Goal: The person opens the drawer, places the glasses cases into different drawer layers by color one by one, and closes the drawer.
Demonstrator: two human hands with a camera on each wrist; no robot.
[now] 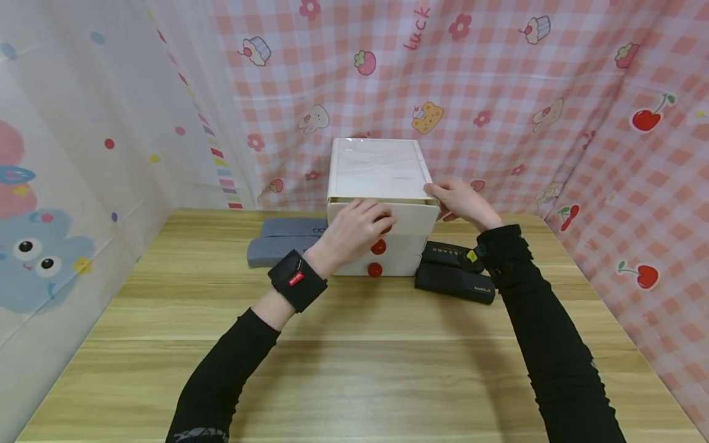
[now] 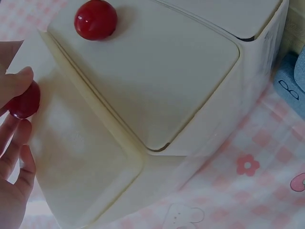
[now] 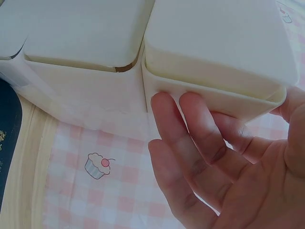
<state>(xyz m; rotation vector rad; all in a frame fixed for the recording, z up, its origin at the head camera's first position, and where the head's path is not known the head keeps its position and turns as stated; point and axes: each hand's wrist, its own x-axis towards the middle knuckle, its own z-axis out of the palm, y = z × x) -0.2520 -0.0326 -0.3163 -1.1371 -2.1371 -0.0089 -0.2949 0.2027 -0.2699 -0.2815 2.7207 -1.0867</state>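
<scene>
A white drawer cabinet (image 1: pixel 381 166) stands at the back of the table, its top drawer (image 1: pixel 412 215) pulled slightly forward. My left hand (image 1: pixel 354 231) is at the drawer's front and pinches its round red knob (image 2: pixel 26 101) between thumb and fingers. Lower on the front are two more red knobs (image 1: pixel 378 247). At the cabinet's upper right front corner is my right hand (image 1: pixel 462 200). In the right wrist view, its fingers (image 3: pixel 202 126) lie fairly straight against the cabinet's side wall (image 3: pixel 90 93), just below the top.
Two grey-blue glasses cases (image 1: pixel 282 249) lie left of the cabinet. To its right are two black cases (image 1: pixel 454 284), the rear one partly behind the right wrist strap. A pink checked curtain (image 1: pixel 365 86) hangs close behind. Wooden tabletop (image 1: pixel 354 369) spreads out in front.
</scene>
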